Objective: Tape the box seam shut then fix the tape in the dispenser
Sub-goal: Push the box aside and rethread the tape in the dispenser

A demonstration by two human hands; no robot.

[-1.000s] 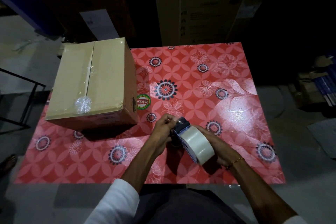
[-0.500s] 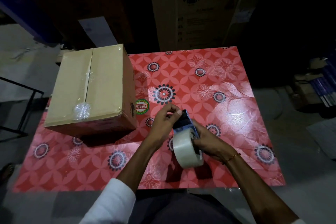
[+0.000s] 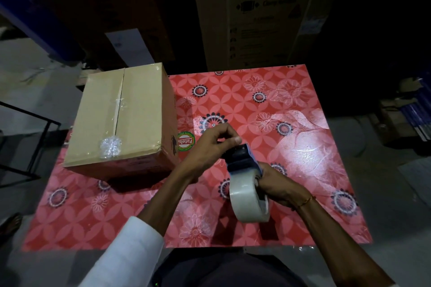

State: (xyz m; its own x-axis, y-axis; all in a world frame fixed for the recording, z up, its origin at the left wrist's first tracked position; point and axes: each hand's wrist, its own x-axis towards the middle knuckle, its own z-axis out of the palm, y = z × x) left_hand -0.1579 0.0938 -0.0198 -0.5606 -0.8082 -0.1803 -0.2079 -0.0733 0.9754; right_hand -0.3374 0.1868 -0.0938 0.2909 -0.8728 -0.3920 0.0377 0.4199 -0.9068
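Blue plastic tape dispenser (image 3: 241,157) with its bulky roll of clear tape (image 3: 248,200) held just above the red floral tablecloth (image 3: 303,147), right of the brown cardboard box (image 3: 123,119). Right hand (image 3: 276,184) wrapped round the handle; left hand (image 3: 213,141) pinching near the toothed blade, free end not discernible. Probably light, rigid frame; film thin, clingy, best nipped at its edge.

Both forearms reach in from the near edge. Left hand (image 3: 211,144) raised, fingers (image 3: 234,139) pinched together at the tips. Right hand (image 3: 276,184) lower, curled in a grip, fingers likely wrapped, mostly hidden.
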